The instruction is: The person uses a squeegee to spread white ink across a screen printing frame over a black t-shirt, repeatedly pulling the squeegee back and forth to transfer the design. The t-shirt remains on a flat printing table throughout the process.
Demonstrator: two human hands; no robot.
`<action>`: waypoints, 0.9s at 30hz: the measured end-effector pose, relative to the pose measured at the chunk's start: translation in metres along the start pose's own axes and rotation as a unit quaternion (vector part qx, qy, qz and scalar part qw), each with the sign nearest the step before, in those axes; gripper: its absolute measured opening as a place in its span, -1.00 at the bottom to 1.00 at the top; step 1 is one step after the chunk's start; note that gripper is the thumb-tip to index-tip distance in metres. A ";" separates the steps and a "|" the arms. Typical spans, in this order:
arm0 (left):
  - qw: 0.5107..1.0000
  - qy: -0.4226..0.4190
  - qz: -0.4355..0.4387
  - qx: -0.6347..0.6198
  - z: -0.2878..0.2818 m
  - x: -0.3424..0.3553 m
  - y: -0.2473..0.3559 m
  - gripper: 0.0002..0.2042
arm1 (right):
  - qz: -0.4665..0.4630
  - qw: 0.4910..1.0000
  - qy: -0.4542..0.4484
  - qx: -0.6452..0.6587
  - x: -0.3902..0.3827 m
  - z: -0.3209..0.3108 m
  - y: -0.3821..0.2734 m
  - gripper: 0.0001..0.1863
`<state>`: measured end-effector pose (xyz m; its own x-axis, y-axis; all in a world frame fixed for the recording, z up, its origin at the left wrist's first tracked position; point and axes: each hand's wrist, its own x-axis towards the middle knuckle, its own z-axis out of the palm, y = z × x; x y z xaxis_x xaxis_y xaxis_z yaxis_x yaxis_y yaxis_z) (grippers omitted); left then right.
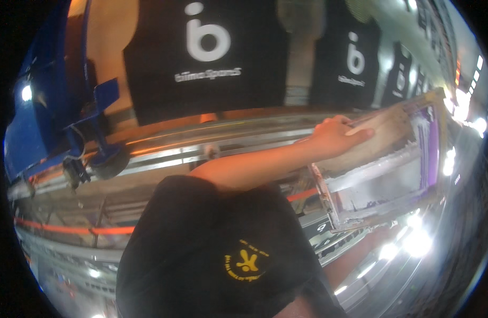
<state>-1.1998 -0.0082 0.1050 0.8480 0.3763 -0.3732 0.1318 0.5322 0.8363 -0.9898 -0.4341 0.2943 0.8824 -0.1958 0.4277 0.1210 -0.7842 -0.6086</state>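
A screen-printing frame (440, 148) is held up tilted at the right. White and purple ink smears its mesh and inner edges. Across its upper part lies a broad wooden piece (387, 130) that looks like a squeegee handle, with a whitish band below it. My left hand (339, 138) is closed at the frame's upper left side, thumb over the wooden piece; some fingers are hidden. My right forearm (355, 257) reaches up to the frame's lower edge. The right hand there (384, 236) is blurred and partly behind the frame, so its fingers cannot be made out.
Black printed fabric pieces (212, 63) lie in a row along a long table at the far side. Metal rails (175, 159) run along its edge. A blue machine (42, 122) with a wheel stands at the left. Another row of dark printed pieces (323, 228) shows below the frame.
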 end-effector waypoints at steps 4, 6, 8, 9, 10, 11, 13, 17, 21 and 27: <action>0.999 -0.020 -0.008 -0.028 0.070 -0.018 0.005 0.12 | 0.117 0.982 0.107 0.102 -0.021 -0.019 -0.053 -0.51; 0.999 -0.016 -0.038 -0.035 0.101 -0.029 0.004 0.12 | 0.113 0.988 0.077 0.065 -0.003 -0.039 -0.021 -0.55; 0.999 -0.022 -0.029 -0.009 0.137 -0.039 -0.014 0.11 | 0.091 0.993 0.065 0.029 0.002 -0.067 0.014 -0.55; 0.999 0.029 -0.025 0.012 0.125 -0.003 -0.021 0.10 | 0.093 0.993 0.036 0.060 0.022 -0.035 0.036 -0.54; 0.999 0.017 -0.041 0.027 0.148 -0.004 -0.032 0.08 | 0.110 0.992 0.019 0.063 0.030 -0.009 0.065 -0.53; 0.998 0.027 -0.044 0.024 0.151 -0.004 -0.036 0.07 | 0.136 0.986 0.006 0.095 0.031 -0.006 0.073 -0.52; 0.997 0.049 -0.050 0.016 0.156 -0.001 -0.044 0.05 | 0.158 0.971 0.039 0.178 0.029 0.009 0.085 -0.50; 0.993 0.055 -0.071 -0.080 0.187 0.014 -0.052 -0.01 | 0.215 0.961 0.018 0.170 0.058 0.022 0.092 -0.53; 0.986 -0.012 -0.100 -0.136 0.219 0.033 -0.067 -0.09 | 0.232 0.953 0.032 0.192 0.099 0.025 0.150 -0.58; 0.986 0.001 -0.167 -0.016 0.267 0.090 -0.085 -0.03 | 0.240 0.960 0.066 0.130 0.152 0.025 0.232 -0.51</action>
<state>-0.9976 -0.2223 0.1077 0.7587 0.1777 -0.6267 0.3871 0.6508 0.6531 -0.8166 -0.6312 0.2018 0.8019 -0.5837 0.1278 -0.1597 -0.4155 -0.8955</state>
